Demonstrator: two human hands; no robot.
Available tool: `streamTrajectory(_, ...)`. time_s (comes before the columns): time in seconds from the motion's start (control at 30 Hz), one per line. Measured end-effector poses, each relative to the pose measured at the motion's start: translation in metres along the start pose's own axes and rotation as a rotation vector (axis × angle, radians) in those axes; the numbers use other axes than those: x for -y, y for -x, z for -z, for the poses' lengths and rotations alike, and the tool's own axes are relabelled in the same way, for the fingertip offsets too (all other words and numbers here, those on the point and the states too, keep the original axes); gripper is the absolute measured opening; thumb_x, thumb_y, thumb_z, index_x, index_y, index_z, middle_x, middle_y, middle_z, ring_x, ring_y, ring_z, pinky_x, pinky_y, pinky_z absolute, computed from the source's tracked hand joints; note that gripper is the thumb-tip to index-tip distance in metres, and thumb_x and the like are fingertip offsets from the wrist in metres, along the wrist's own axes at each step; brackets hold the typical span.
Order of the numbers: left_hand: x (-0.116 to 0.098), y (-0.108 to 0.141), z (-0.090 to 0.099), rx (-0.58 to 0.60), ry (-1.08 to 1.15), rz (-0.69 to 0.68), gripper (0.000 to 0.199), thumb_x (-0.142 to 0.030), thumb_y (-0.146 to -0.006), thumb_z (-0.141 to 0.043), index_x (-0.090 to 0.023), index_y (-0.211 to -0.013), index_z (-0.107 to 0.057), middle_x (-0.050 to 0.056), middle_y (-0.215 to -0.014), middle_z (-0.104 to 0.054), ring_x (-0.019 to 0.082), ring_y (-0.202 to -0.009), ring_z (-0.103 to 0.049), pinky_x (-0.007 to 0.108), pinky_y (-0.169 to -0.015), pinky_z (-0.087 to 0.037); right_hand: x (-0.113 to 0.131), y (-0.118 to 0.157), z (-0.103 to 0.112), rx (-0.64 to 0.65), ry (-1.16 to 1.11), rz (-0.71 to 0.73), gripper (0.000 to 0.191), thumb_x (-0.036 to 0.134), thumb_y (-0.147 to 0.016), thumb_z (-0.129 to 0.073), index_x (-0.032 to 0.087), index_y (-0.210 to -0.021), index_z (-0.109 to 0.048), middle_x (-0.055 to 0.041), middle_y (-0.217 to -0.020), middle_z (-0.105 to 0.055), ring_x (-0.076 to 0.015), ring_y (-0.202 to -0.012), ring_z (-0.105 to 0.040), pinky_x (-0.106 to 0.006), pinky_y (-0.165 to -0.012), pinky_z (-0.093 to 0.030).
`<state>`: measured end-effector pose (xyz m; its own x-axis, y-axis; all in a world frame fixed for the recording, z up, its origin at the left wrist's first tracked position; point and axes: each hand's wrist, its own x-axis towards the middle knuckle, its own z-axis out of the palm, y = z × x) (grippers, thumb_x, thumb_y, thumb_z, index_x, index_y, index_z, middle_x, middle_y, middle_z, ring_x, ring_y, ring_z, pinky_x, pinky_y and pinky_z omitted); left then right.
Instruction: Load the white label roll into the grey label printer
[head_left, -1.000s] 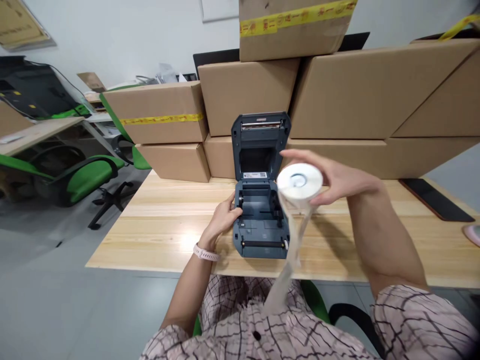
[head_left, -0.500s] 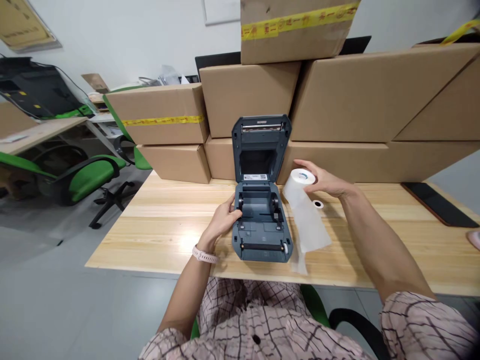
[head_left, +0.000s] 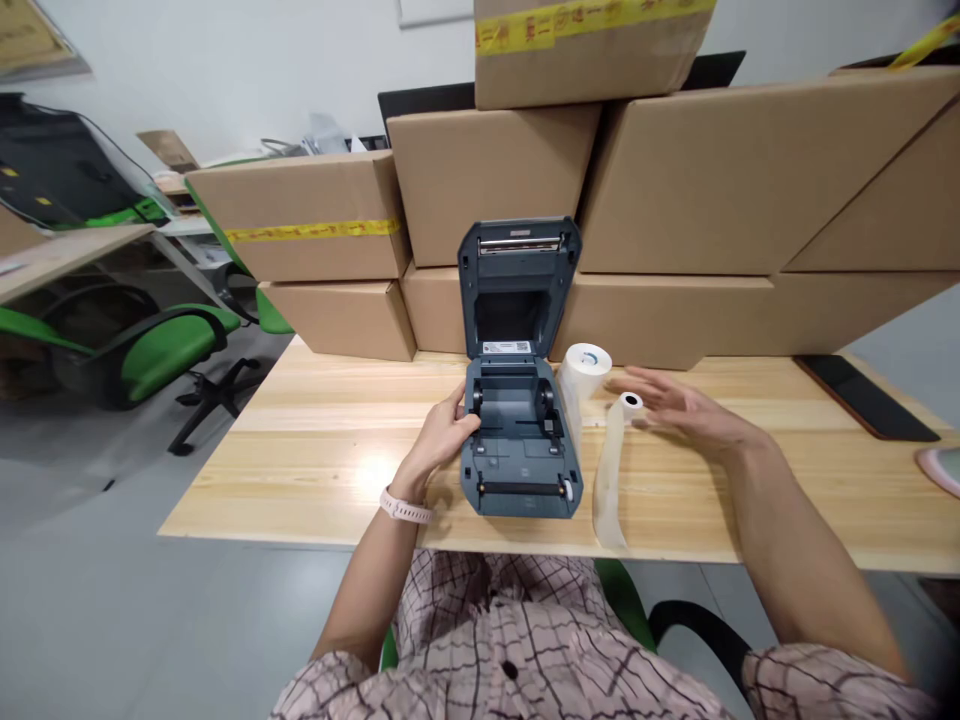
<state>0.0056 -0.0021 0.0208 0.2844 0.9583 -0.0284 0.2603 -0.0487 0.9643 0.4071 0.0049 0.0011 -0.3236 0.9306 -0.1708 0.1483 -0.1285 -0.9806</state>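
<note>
A dark grey label printer [head_left: 519, 430] stands on the wooden table with its lid [head_left: 516, 285] raised. Its roll bay shows no roll, and a black roller runs across its front. My left hand [head_left: 444, 432] grips the printer's left side, thumb over the rim. Right of the printer a large white label roll [head_left: 587, 362] stands on end, its loose strip hanging along the printer's side. Beside it is a small white roll [head_left: 630, 402] with a dark core and a strip trailing toward the front edge. My right hand [head_left: 686, 408], slightly blurred, is open just right of the small roll.
Stacked cardboard boxes [head_left: 495, 185] form a wall behind the printer. A dark phone-like slab [head_left: 862, 398] lies at the right of the wooden table [head_left: 300, 450]. Green chairs [head_left: 169, 345] and another desk are at the left.
My right hand has let go of the large label roll and moved right and slightly down. The large roll now stands closer to the printer, and the small roll's strip is uncovered. My left hand stays put.
</note>
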Motion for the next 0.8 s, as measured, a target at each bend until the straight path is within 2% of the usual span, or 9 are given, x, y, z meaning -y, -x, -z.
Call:
streamTrajectory(0.07, 0.002, -0.001, 0.0, -0.009, -0.015, -0.015, 0.069, -0.019, -0.072, -0.054, -0.016, -0.141, -0.06, 0.001, -0.09, -0.069, 0.013, -0.066, -0.05, 0.022, -0.061, -0.041, -0.006, 0.009, -0.014, 0.019, 0.05, -0.052, 0.069, 0.051, -0.078, -0.084, 0.028, -0.139, -0.061, -0.0152, -0.154, -0.056, -0.0339, -0.14, -0.056, -0.052, -0.114, -0.049)
streamTrajectory(0.13, 0.004, -0.002, 0.0, -0.029, -0.044, -0.011, 0.067, -0.021, -0.073, -0.054, -0.016, -0.139, -0.062, -0.002, -0.078, -0.064, 0.012, -0.06, -0.044, 0.021, -0.056, -0.036, -0.003, 0.013, -0.029, 0.033, 0.08, -0.063, 0.064, 0.056, -0.076, -0.084, 0.022, -0.128, -0.068, -0.0176, -0.135, -0.069, -0.0335, -0.128, -0.065, -0.05, -0.11, -0.051)
streamTrajectory(0.2, 0.007, -0.002, 0.001, -0.033, -0.055, 0.005, 0.066, -0.021, -0.074, -0.055, -0.016, -0.139, -0.061, -0.005, -0.065, -0.053, 0.011, -0.055, -0.037, 0.021, -0.052, -0.03, 0.012, 0.015, -0.041, 0.103, 0.079, -0.005, 0.064, 0.062, -0.077, -0.081, 0.022, -0.125, -0.069, -0.0142, -0.116, -0.076, -0.0312, -0.11, -0.072, -0.048, -0.098, -0.058)
streamTrajectory(0.27, 0.007, -0.002, 0.001, -0.016, -0.025, 0.021, 0.067, -0.021, -0.074, -0.056, -0.016, -0.14, -0.06, -0.007, -0.061, -0.049, 0.01, -0.053, -0.035, 0.021, -0.051, -0.029, 0.04, 0.015, -0.053, 0.211, 0.128, 0.118, 0.063, 0.065, -0.08, -0.077, 0.026, -0.128, -0.068, -0.0096, -0.106, -0.077, -0.0283, -0.098, -0.074, -0.043, -0.086, -0.06)
streamTrajectory(0.33, 0.006, -0.001, 0.0, -0.006, 0.018, 0.03, 0.068, -0.021, -0.074, -0.057, -0.015, -0.141, -0.059, -0.006, -0.063, -0.05, 0.01, -0.054, -0.037, 0.021, -0.051, -0.03, 0.073, 0.01, -0.071, 0.284, 0.303, 0.268, 0.06, 0.063, -0.084, -0.074, 0.029, -0.132, -0.066, -0.0076, -0.109, -0.077, -0.0275, -0.1, -0.073, -0.041, -0.085, -0.058)
streamTrajectory(0.4, 0.004, 0.0, -0.001, -0.009, 0.04, 0.04, 0.067, -0.022, -0.075, -0.059, -0.014, -0.141, -0.057, -0.006, -0.064, -0.051, 0.009, -0.053, -0.038, 0.02, -0.051, -0.03, 0.103, -0.002, -0.095, 0.306, 0.588, 0.393, 0.054, 0.058, -0.091, -0.068, 0.029, -0.137, -0.065, -0.0083, -0.125, -0.073, -0.0288, -0.112, -0.069, -0.041, -0.095, -0.053)
streamTrajectory(0.47, 0.002, 0.001, -0.001, -0.015, 0.048, 0.042, 0.068, -0.023, -0.075, -0.06, -0.014, -0.143, -0.056, -0.007, -0.063, -0.049, 0.009, -0.053, -0.037, 0.02, -0.051, -0.029, 0.122, -0.021, -0.122, 0.295, 0.899, 0.453, 0.047, 0.05, -0.097, -0.061, 0.024, -0.136, -0.065, -0.0115, -0.121, -0.073, -0.0311, -0.11, -0.066, -0.045, -0.097, -0.048)
streamTrajectory(0.6, 0.001, 0.001, 0.0, -0.01, 0.058, 0.028, 0.072, -0.022, -0.076, -0.061, -0.013, -0.147, -0.053, -0.008, -0.062, -0.046, 0.009, -0.054, -0.035, 0.02, -0.051, -0.028, 0.123, -0.059, -0.164, 0.312, 1.395, 0.373, 0.032, 0.033, -0.097, -0.06, 0.015, -0.121, -0.071, -0.0169, -0.102, -0.073, -0.0335, -0.101, -0.064, -0.044, -0.093, -0.042)
streamTrajectory(0.8, 0.013, -0.003, 0.001, -0.024, -0.015, 0.018, 0.071, -0.023, -0.076, -0.061, -0.016, -0.147, -0.055, -0.008, -0.06, -0.045, 0.01, -0.053, -0.036, 0.021, -0.052, -0.027, 0.106, -0.078, -0.18, 0.395, 1.469, 0.347, 0.025, 0.033, -0.096, -0.061, 0.015, -0.108, -0.073, -0.0148, -0.093, -0.075, -0.0309, -0.093, -0.065, -0.042, -0.091, -0.038)
